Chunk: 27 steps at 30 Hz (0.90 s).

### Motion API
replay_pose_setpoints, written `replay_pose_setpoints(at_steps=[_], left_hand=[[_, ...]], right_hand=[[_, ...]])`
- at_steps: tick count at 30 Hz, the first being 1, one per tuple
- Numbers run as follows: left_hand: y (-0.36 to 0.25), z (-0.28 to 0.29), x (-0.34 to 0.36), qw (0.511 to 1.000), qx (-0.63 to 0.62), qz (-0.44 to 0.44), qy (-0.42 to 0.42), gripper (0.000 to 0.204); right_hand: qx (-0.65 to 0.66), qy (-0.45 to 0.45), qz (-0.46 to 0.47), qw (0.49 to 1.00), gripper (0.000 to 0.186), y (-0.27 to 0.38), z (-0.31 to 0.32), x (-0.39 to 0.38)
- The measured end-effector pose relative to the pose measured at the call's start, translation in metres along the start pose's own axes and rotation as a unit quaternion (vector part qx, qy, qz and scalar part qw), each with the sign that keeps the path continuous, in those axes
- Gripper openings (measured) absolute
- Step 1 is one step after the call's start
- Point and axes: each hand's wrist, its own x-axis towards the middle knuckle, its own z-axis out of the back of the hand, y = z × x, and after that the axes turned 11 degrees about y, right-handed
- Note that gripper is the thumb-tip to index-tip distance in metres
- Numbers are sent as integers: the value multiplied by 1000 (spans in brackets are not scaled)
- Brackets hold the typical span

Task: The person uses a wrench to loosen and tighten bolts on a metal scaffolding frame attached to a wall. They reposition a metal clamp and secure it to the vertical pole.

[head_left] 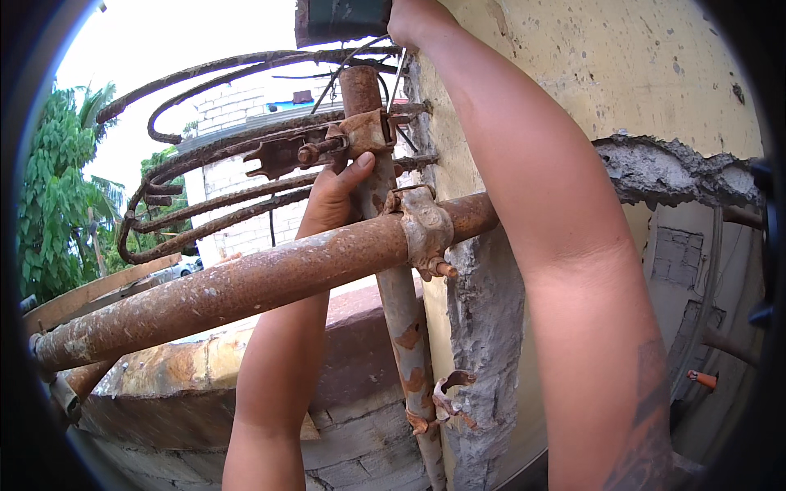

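Note:
My left hand (332, 200) wraps around an upright rusty scaffold pipe (399, 307), thumb on its front, fingers partly hidden behind. Directly above the thumb, a rusty scaffold clamp (364, 132) sits around the pipe, its loose half swung out to the left. A second clamp (427, 231) joins the upright to a thick slanting pipe (229, 286), which crosses in front of my left forearm. Raised high, my right hand (416, 20) shows only at the wrist and heel, beside a dark block (342, 21) at the top edge; its fingers are out of sight.
Bent rusty rebar (237, 141) juts leftward from the yellow wall (589, 57). Lower on the upright hangs an open clamp (452, 399). Broken concrete (483, 344) runs down the wall's edge. Below lies a concrete ledge (172, 372); trees (61, 196) stand at left.

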Motion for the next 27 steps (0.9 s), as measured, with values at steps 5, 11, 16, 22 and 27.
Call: replay_pose_setpoints(at_steps=[5,11,16,22,27], left_hand=[[3,7,2,1000,17,18,8,58],[-7,-24,-6,999,-36,22,-12,53],[-4,-21,-9,982,-177,64,31,54],[5,-7,-5,980,-186,27,64,54],[4,0,-8,985,-167,19,47,54]], right_hand=[[51,-160,94,981,22,5,7,-60],[143,-222,138,955,20,-1,-2,-176],[223,-274,110,929,14,-4,-60,-249],[107,-254,53,960,21,-25,-89,-293],[155,-191,32,969,17,-24,-93,-301]])
